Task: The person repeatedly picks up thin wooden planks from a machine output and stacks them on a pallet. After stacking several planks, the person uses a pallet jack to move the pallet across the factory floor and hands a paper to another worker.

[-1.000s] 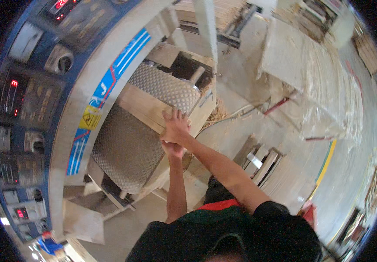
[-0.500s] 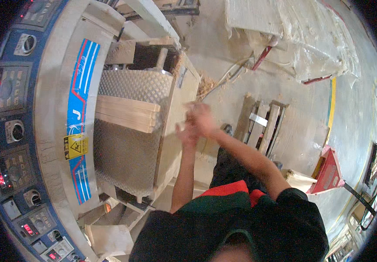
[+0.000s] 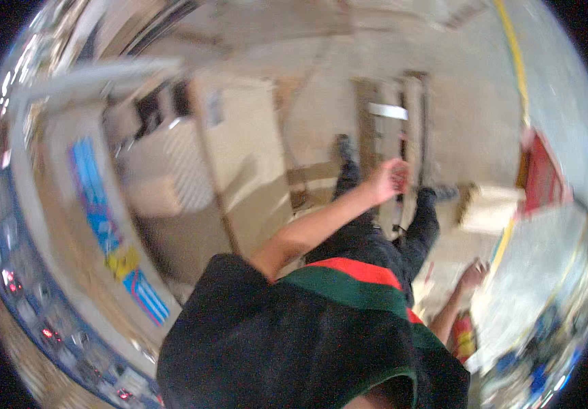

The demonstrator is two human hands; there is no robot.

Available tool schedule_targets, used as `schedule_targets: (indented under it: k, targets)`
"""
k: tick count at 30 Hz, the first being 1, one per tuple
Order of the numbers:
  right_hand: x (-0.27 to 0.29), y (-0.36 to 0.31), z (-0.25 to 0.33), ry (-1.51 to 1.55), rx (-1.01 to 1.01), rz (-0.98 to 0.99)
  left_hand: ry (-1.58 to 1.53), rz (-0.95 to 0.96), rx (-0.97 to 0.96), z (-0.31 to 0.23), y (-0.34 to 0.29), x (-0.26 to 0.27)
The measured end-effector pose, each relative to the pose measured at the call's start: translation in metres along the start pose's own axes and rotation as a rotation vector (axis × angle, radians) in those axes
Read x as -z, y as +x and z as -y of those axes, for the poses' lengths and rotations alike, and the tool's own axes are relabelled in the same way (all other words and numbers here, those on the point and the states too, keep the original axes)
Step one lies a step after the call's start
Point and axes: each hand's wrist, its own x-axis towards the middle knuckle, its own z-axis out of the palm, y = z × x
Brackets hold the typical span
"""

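Observation:
My left hand (image 3: pixel 390 180) hangs in the air in front of my legs, above the wooden pallet (image 3: pixel 365 123) on the floor. Its fingers look drawn in, but blur hides whether anything is in them. Out to the right is my right hand (image 3: pixel 473 274), low beside my body and apart from the light wooden stack (image 3: pixel 490 208); its fingers are smeared. Pale wood strips (image 3: pixel 154 194) lie on the machine's textured feed surface (image 3: pixel 191 163) at left, away from both hands.
The machine's pale side panel (image 3: pixel 246 157) stands left of my legs. Along the far left runs a blue control panel (image 3: pixel 21 273) with red displays. Right of the wooden stack is a red pallet jack (image 3: pixel 546 174). A yellow line (image 3: pixel 512 41) crosses the floor.
My view has turned to the right, away from the machine. My hands, close together beside it before, are now apart: left over the pallet, right out by my side.

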Motion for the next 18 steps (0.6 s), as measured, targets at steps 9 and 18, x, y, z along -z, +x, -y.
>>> schedule_targets:
  k: [9, 18]
  targets:
    - [-0.15, -0.013, -0.018, 0.328, -0.534, 0.289, 0.308, -0.462, 0.226, 0.082, 0.032, 0.005]
    - [-0.415, 0.195, -0.096, 0.373, -0.547, 0.206, 0.793, -0.67, 0.423, 0.174, 0.1, 0.022]
